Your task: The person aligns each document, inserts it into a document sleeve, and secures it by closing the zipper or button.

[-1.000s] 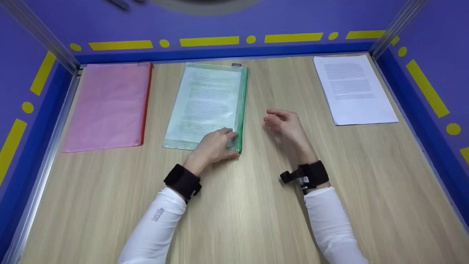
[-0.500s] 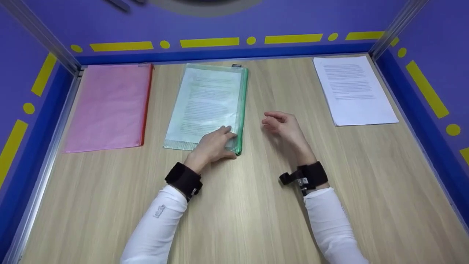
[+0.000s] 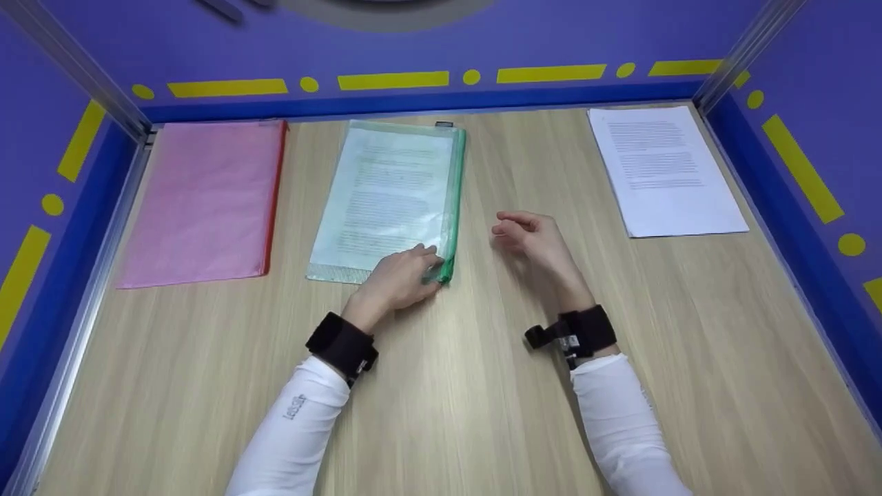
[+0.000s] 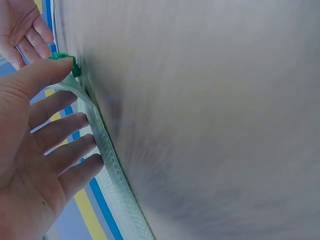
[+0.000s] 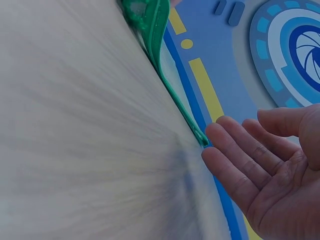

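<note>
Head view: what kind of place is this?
Probably a staged recording booth set up as a desk: a wood-grain table, purple walls with yellow dashes, and a green zip pouch beside a printed sheet.

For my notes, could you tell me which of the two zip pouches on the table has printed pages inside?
The green-edged translucent mesh pouch in the middle, under the left hand; the pink pouch shows no pages.
</note>
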Motion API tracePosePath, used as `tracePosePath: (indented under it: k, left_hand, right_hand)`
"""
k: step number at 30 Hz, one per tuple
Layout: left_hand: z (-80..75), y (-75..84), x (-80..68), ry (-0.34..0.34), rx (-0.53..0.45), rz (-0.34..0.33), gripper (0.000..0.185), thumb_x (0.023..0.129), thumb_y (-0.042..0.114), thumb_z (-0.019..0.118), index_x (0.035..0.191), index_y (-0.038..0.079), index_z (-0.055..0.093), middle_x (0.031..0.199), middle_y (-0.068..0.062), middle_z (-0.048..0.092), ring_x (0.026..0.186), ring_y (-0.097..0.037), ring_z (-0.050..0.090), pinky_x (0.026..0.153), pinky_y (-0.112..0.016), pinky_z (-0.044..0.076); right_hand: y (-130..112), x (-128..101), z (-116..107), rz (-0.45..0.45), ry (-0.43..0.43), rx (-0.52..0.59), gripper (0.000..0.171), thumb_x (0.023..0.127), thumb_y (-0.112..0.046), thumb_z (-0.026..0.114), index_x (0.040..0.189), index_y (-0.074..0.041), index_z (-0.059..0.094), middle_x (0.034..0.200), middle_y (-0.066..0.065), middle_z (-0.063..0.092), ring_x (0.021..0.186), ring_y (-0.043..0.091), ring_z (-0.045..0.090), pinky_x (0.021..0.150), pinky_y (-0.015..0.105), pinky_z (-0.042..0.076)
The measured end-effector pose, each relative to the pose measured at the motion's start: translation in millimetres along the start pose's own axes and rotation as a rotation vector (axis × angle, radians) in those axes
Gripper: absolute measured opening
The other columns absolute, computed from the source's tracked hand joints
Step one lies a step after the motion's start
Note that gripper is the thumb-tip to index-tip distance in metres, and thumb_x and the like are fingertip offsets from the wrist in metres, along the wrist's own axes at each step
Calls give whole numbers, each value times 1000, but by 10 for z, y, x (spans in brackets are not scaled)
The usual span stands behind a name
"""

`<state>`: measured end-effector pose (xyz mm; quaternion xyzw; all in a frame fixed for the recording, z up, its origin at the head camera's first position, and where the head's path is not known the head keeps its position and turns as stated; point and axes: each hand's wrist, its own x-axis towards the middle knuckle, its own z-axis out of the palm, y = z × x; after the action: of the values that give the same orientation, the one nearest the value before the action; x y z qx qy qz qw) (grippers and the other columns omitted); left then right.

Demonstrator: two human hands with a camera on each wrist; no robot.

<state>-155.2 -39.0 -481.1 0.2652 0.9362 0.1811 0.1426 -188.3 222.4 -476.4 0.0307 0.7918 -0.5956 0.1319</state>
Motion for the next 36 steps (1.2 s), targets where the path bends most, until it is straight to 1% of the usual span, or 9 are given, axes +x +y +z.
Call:
tracePosePath:
  k: [5, 8, 12, 14, 16, 20, 26, 31, 36]
  left_hand:
    - [10, -2, -7, 0, -15, -16, 43, 95, 19, 61, 137, 10, 59, 151, -12, 50, 143, -33, 45, 115, -49, 40]
    - [24, -9, -6, 28, -28, -8, 38, 94, 17, 60, 131, 9, 63, 147, -13, 54, 138, -34, 50, 113, -49, 42]
    - [40, -23, -8, 108, -53, 22, 21, 94, 13, 58, 111, 8, 70, 127, -14, 69, 119, -34, 65, 101, -48, 52]
    - [41, -30, -16, 155, -76, 27, 19, 94, 12, 57, 106, 7, 70, 120, -13, 72, 113, -33, 68, 97, -47, 54]
    - [38, -37, -28, 198, -109, 20, 21, 94, 11, 56, 109, 7, 71, 116, -13, 74, 110, -30, 70, 95, -45, 55]
    - [18, -37, -50, 288, -169, 12, 27, 97, 11, 55, 119, 5, 70, 116, -11, 74, 109, -27, 71, 94, -41, 56]
    - [-28, -39, -43, 441, -215, 29, 21, 98, 9, 57, 111, 6, 73, 104, -9, 77, 94, -23, 74, 82, -38, 59]
    - [-83, -35, -31, 495, -225, 45, 19, 97, 7, 59, 110, 5, 73, 102, -10, 77, 91, -23, 74, 80, -38, 59]
    - [-152, -20, -13, 545, -243, 68, 18, 96, 5, 61, 110, 4, 74, 103, -11, 77, 93, -23, 74, 80, -39, 60]
  right_hand:
    - [6, 8, -1, 22, -5, 32, 42, 101, -23, 57, 137, -2, 57, 125, 26, 66, 116, 36, 67, 102, 46, 53]
    - [6, 5, -2, 19, -4, 31, 42, 101, -23, 57, 137, -2, 57, 125, 26, 66, 116, 36, 66, 102, 45, 53]
    - [-7, -8, -5, 6, 1, 1, 41, 100, -24, 58, 136, -3, 59, 123, 24, 68, 113, 33, 68, 99, 41, 55]
    - [-9, -12, -4, 0, 6, -6, 40, 100, -24, 58, 135, -3, 60, 122, 23, 69, 111, 31, 69, 97, 38, 56]
    - [-11, -16, -2, -3, 13, -5, 39, 100, -24, 59, 133, -4, 61, 120, 22, 69, 109, 29, 70, 95, 36, 57]
    - [-15, -22, 4, 3, 16, -5, 40, 100, -25, 59, 133, -4, 61, 120, 20, 70, 105, 23, 72, 93, 33, 58]
    - [-31, -26, 11, 8, 0, 38, 42, 99, -25, 60, 134, -1, 60, 122, 22, 69, 111, 26, 70, 95, 34, 57]
    - [-45, -24, 25, 11, 0, 44, 41, 99, -24, 60, 133, 0, 60, 121, 23, 69, 111, 28, 69, 96, 37, 57]
    - [-59, -36, 71, 11, -18, 56, 42, 99, -23, 61, 133, 0, 60, 120, 21, 69, 106, 23, 71, 96, 37, 57]
